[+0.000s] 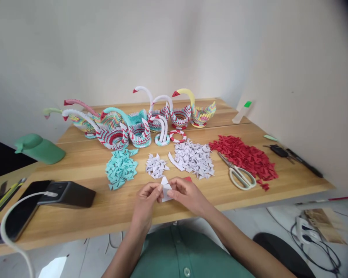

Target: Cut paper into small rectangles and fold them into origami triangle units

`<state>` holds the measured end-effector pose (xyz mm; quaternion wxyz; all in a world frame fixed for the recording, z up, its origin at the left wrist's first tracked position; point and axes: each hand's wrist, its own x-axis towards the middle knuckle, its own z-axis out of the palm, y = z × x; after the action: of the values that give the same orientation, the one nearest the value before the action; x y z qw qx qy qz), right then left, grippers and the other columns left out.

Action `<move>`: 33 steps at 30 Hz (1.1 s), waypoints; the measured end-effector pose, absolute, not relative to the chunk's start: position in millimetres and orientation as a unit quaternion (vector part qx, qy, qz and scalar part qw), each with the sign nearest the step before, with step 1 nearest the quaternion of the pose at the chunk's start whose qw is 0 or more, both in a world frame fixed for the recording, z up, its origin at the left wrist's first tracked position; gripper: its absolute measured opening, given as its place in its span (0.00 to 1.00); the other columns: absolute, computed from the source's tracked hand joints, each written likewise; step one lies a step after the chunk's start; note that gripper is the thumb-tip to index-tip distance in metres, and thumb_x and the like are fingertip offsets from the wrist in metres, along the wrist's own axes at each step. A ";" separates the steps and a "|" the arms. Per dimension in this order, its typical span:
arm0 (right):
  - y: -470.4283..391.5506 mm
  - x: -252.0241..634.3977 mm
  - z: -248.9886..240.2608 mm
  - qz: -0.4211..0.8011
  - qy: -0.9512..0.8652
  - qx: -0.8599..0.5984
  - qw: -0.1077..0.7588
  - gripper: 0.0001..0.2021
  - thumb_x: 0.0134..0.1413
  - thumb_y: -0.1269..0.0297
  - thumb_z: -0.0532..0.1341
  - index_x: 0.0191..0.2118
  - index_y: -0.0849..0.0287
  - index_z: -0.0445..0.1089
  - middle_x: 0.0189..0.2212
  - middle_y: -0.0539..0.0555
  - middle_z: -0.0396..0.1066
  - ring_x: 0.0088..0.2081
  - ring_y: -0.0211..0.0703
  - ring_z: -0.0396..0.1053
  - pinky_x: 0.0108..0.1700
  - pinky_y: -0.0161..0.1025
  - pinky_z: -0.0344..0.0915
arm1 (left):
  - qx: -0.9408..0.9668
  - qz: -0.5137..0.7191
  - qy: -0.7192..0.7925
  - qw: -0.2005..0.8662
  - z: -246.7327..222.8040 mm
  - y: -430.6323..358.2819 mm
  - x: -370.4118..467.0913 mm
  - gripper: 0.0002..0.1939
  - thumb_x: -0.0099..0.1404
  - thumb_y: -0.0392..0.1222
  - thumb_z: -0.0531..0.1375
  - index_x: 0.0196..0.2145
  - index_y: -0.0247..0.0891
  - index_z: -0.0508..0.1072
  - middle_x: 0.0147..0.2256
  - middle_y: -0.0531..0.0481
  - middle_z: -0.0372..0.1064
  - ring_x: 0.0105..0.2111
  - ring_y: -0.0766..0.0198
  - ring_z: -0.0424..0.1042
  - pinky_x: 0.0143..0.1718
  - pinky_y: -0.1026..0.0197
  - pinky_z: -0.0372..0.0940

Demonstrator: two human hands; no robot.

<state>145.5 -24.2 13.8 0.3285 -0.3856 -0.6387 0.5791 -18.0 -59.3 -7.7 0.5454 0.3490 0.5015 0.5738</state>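
One left hand (147,193), one right hand (188,193): both are pinching white paper (166,187)!
They're angling inward over the table (113,212), thumbs uppermost.

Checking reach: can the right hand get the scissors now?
Likely yes: nothing seems to stand between the right hand and the scissors on the tabletop, though that hand holds white paper.

Over the feed I saw smooth, matt paper in the folded white sheet (166,190) and red triangles (245,157), satiny wood on the tabletop (116,210), metal blades and plastic handles on the scissors (234,168), a glossy phone (19,218), matt shirt (165,253) cloth.
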 end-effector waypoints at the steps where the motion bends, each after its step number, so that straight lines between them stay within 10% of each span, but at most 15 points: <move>1: -25.2 143.8 12.2 0.573 -0.637 -0.398 0.328 0.10 0.55 0.57 0.62 0.32 0.59 0.68 0.23 0.46 0.61 0.25 0.35 0.57 0.28 0.33 0.53 | 0.351 0.573 0.504 0.543 -7.1 -59.8 -16.6 0.11 0.57 0.46 0.65 0.25 0.35 0.73 0.19 0.55 0.65 0.21 0.70 0.61 0.26 0.67 0.57; 24: -18.0 137.1 20.1 0.551 -0.624 -0.422 0.360 0.17 0.56 0.54 0.60 0.23 0.61 0.66 0.19 0.47 0.62 0.24 0.35 0.56 0.26 0.33 0.53 | 0.451 0.508 0.523 0.515 -4.5 -69.4 -6.8 0.12 0.57 0.45 0.62 0.22 0.37 0.67 0.19 0.55 0.61 0.22 0.68 0.58 0.25 0.65 0.54; 33: -18.1 151.5 11.9 0.581 -0.631 -0.366 0.360 0.10 0.55 0.57 0.64 0.38 0.58 0.73 0.27 0.49 0.71 0.28 0.38 0.66 0.32 0.34 0.62 | 0.468 0.534 0.559 0.428 -5.1 -67.4 -14.6 0.10 0.58 0.45 0.63 0.24 0.36 0.73 0.23 0.52 0.68 0.25 0.65 0.64 0.29 0.64 0.60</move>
<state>151.5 -18.1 11.9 0.3599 -0.3665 -0.6314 0.5810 -14.6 -67.4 -5.1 0.4284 0.4682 0.5590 0.5337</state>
